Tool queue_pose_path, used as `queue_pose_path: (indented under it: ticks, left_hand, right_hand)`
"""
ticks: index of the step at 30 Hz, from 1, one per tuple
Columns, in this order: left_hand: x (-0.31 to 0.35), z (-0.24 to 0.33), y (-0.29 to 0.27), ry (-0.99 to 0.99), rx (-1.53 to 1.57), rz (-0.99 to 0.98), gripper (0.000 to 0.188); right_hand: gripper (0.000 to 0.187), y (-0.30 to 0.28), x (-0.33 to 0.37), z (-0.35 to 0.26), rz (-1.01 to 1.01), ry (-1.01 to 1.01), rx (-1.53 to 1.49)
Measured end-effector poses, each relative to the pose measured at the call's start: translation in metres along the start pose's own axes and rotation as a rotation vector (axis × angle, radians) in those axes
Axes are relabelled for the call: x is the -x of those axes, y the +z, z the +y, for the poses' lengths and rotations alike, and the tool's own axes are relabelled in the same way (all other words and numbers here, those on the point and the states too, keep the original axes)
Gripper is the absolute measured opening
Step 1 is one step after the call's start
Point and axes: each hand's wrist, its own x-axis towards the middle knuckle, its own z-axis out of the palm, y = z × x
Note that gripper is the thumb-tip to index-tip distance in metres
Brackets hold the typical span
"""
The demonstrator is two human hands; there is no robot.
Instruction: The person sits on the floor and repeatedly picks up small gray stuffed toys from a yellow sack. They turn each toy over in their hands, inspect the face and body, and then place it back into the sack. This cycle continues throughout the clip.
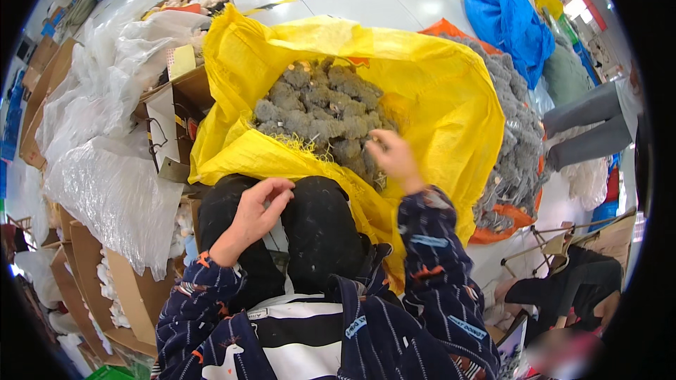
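Observation:
A yellow woven sack stands wide before my knees, its mouth spread. Inside lies a heap of grey fluffy, tufted pieces; their exact kind is hard to make out. Over the right side of that heap is my right hand, slightly blurred, its bent fingers and thumb apart. Its fingertips are close to the grey pieces, and I see nothing held. My left hand hovers above my lap, near the sack's front edge. Its fingers are loosely curled with a gap to the thumb, and nothing shows between them.
To the right, an orange sack holds more grey fluffy pieces, with a blue bag behind it. Cardboard boxes and clear plastic sheeting crowd the left. Another person's legs are at the right; a folding chair stands nearer.

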Motion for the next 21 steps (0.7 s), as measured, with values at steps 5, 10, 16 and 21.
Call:
queue_pose_path:
  ticks: [5, 10, 16, 21]
  left_hand:
    - [-0.064, 0.001, 0.0, 0.361, -0.482, -0.012, 0.02]
    - [-0.063, -0.049, -0.016, -0.058, -1.103, -0.45, 0.026]
    - [-0.06, -0.06, -0.004, -0.328, -1.215, -0.788, 0.032]
    - [-0.06, -0.054, 0.0, -0.249, -1.253, -0.731, 0.038]
  right_hand:
    - [0.035, 0.137, 0.082, 0.124, -0.377, 0.425, 0.086]
    - [0.032, 0.161, 0.09, 0.119, -0.479, 0.445, -0.059]
    - [0.024, 0.121, -0.014, 0.083, -0.016, 0.198, 0.16]
    - [0.037, 0.155, -0.058, 0.088, -0.264, 0.127, 0.439]
